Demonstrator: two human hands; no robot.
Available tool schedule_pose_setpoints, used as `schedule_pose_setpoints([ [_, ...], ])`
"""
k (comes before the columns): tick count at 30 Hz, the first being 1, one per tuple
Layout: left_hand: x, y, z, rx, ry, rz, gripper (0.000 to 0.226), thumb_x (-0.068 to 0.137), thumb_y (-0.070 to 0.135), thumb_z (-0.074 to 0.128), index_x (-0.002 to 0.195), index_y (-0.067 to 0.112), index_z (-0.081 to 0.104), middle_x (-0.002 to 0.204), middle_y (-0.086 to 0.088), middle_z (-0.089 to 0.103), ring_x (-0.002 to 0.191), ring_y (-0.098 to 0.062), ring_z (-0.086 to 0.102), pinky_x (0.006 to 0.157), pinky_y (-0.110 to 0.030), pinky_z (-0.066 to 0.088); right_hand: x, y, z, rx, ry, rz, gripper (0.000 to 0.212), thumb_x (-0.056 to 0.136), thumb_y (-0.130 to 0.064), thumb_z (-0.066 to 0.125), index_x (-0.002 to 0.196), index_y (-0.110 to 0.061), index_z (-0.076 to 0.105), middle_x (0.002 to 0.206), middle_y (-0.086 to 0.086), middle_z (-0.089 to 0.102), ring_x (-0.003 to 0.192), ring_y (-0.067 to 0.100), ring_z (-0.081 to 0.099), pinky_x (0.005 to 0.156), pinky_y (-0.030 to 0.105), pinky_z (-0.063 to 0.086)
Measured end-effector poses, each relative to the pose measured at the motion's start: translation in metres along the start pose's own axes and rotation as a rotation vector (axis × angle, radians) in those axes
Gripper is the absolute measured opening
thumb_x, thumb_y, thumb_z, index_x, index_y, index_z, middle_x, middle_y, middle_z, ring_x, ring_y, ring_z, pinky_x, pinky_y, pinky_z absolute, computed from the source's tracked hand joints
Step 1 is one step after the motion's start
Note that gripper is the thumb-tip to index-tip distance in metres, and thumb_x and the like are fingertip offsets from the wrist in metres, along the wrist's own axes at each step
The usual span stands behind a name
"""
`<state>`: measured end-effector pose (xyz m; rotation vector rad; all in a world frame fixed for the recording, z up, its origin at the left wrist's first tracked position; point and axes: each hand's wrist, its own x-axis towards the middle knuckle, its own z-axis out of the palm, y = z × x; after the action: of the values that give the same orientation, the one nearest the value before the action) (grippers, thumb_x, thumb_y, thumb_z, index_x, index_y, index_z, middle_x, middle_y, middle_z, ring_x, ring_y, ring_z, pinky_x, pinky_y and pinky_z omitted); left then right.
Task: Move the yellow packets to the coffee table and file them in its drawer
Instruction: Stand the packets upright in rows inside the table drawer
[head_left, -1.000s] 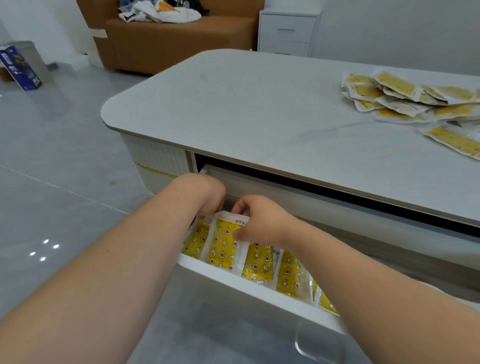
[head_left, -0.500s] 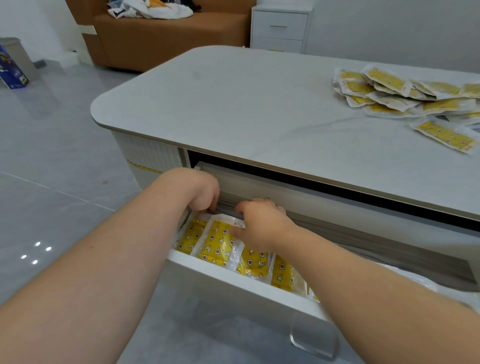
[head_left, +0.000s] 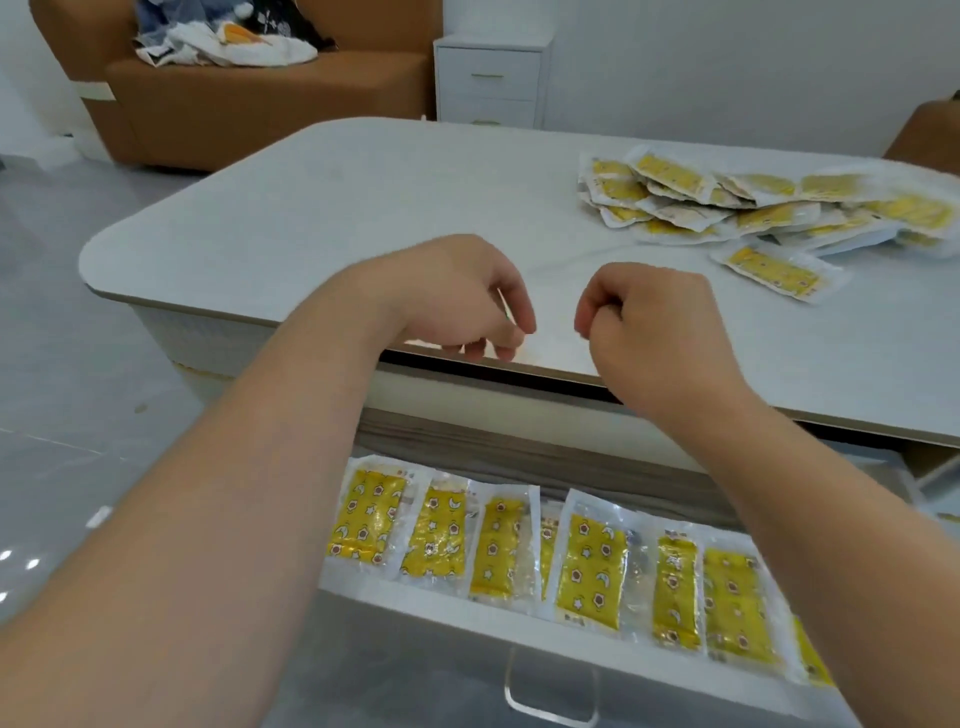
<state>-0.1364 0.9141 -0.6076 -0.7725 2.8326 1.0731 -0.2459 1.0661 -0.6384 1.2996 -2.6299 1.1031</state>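
Several yellow packets (head_left: 587, 561) stand in a row, upright and overlapping, in the open drawer (head_left: 467, 623) of the white coffee table (head_left: 363, 208). A loose pile of yellow packets (head_left: 753, 205) lies on the tabletop at the right, with one packet (head_left: 774, 271) lying apart nearer me. My left hand (head_left: 457, 296) and my right hand (head_left: 649, 322) hover side by side above the table's front edge, over the drawer. Both hold nothing. The left hand's fingers are loosely curled and apart; the right hand is curled into a loose fist.
A brown sofa (head_left: 249, 93) with clothes on it stands behind the table at the left. A white drawer cabinet (head_left: 488, 78) stands against the back wall. Grey tiled floor (head_left: 78, 364) lies to the left. The drawer front has a clear handle (head_left: 550, 696).
Both hands have come up out of the drawer and let go of the packet they were setting in place. They now hover over the table edge. The camera has tilted down.
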Motion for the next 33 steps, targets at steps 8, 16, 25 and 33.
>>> schedule_pose_setpoints([
  [8,0.105,0.055,0.099,-0.064,0.384,0.264,0.021,0.096,0.02,0.063,0.116,0.023,0.067,0.111,0.008,0.067,0.094,-0.007,0.059,0.088,-0.022,0.048,0.042,0.139,-0.06,-0.223,0.324,0.223,0.035,0.095,-0.013,0.05,0.125,-0.014,0.067,0.13,0.008,0.061,0.124,0.027,0.049,0.1,0.039,0.041],
  [16,0.212,0.093,0.107,0.404,0.55,0.226,0.035,0.099,0.025,0.053,0.132,0.013,0.058,0.137,-0.005,0.054,0.127,-0.027,0.05,0.099,-0.039,0.043,0.087,0.19,-0.07,-0.407,0.274,0.425,0.065,0.102,-0.057,0.038,0.146,-0.01,0.046,0.147,0.014,0.046,0.137,0.034,0.039,0.11,0.051,0.031],
  [25,0.258,0.095,0.114,0.63,0.476,0.217,0.043,0.099,0.036,0.036,0.131,0.021,0.062,0.141,0.0,0.054,0.133,-0.029,0.044,0.105,-0.047,0.037,0.106,0.202,-0.06,-0.602,0.164,0.397,0.064,0.099,-0.06,0.037,0.136,-0.01,0.051,0.139,0.013,0.052,0.131,0.034,0.044,0.104,0.05,0.034],
  [33,0.25,0.091,0.112,0.605,0.432,0.194,0.037,0.099,0.036,0.034,0.101,0.021,0.068,0.116,-0.004,0.068,0.111,-0.031,0.058,0.089,-0.042,0.043,0.102,0.198,-0.063,-0.604,0.169,0.454,0.063,0.094,-0.056,0.037,0.134,-0.009,0.056,0.135,0.015,0.049,0.128,0.034,0.042,0.103,0.049,0.033],
])
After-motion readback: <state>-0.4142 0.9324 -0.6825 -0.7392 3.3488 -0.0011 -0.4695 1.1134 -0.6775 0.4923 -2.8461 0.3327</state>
